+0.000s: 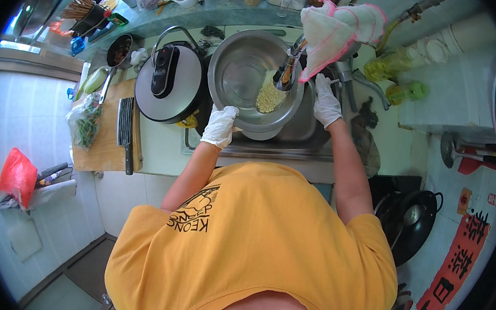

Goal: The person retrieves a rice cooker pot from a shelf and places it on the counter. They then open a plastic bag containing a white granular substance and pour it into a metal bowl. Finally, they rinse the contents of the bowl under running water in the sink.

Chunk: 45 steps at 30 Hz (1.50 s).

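Note:
My left hand (221, 126), in a white glove, grips the near left rim of a stainless steel basin (237, 70). A heap of pale yellow grains (270, 101) lies inside it, towards the right. Over the grains hangs the metal spout of a faucet (287, 74), with no water plainly visible. Beneath the basin, the edge of a pale round vessel (265, 133) shows in the steel sink (307, 138). My right hand (328, 101), also gloved, is at the sink's right side beside a dark object; its fingertips are partly hidden, and I cannot tell what they hold.
A lidded electric cooker (183, 83) stands left of the sink. Beyond it, a cleaver (125, 126) lies on a wooden cutting board (93, 152) beside bagged green vegetables (86, 123). A pink-edged cloth (331, 34) hangs over the faucet. At right sits a black wok (418, 227).

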### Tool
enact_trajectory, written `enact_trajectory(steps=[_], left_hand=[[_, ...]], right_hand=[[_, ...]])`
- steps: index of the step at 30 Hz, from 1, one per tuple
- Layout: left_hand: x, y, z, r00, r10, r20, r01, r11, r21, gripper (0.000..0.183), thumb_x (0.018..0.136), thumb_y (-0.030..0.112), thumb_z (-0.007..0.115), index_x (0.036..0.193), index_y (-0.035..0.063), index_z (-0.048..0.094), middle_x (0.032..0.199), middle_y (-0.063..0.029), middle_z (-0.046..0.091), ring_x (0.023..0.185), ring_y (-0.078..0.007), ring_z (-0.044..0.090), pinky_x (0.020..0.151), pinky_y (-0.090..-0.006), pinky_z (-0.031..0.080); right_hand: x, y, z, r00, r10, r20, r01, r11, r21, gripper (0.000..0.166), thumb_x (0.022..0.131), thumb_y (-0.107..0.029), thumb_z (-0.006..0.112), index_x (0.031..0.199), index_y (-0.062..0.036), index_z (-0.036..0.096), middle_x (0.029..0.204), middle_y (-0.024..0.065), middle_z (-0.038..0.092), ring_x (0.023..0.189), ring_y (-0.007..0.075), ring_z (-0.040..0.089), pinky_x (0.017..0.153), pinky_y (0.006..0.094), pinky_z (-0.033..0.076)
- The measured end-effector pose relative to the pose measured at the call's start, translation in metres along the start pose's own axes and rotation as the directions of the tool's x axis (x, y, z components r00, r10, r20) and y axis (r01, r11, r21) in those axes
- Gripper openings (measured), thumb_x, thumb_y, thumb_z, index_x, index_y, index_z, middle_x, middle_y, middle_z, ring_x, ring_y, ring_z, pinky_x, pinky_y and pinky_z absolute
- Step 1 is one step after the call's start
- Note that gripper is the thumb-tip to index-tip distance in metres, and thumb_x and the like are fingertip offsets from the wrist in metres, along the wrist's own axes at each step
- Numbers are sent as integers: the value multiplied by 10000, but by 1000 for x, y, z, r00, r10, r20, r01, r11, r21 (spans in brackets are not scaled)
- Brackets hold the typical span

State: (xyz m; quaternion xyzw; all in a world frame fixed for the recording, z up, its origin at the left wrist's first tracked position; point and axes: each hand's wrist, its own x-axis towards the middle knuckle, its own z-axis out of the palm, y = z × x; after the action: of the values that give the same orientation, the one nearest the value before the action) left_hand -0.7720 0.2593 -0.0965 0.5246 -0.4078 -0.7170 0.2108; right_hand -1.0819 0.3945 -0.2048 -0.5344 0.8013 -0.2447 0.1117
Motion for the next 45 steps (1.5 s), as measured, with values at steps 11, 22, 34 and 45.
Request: enact_trajectory(steps=[11,22,34,45], left_hand=[[-12,-11,-19,974,-168,153,180,981,-69,406,800,84,609,1177,58,461,996,-84,585,837,-207,644,687,-409,595],[-26,-11,-10,991,-111,78,120,986,-114,247,799,102,639,1013,36,537,887,-76,588,738,-191,641,619,-348,583],[-13,-3,1,999,-54,1,54,998,-7,387,789,225,659,1120,55,550,987,-73,607,789,-183,614,603,-310,507],[-27,-1,-20,1000,-21,-9,21,1000,-18,407,793,138,636,1177,58,525,970,-55,613,780,-153,629,540,-286,527]], right_hand=[[-6,1,23,832,554,-21,-368,580,727,403,899,-164,607,1254,9,532,1156,161,632,1121,283,583,977,350,440],[25,-1,13,719,646,257,-215,-145,966,172,864,-124,672,998,-103,568,913,25,585,895,194,578,855,369,456],[25,-29,-46,904,424,-49,-145,414,899,277,892,-107,629,1125,42,623,1075,168,664,1052,265,642,899,369,505],[10,-12,-10,888,270,-373,-127,922,365,497,934,-141,575,1365,28,396,1012,103,627,884,209,618,836,337,500]])
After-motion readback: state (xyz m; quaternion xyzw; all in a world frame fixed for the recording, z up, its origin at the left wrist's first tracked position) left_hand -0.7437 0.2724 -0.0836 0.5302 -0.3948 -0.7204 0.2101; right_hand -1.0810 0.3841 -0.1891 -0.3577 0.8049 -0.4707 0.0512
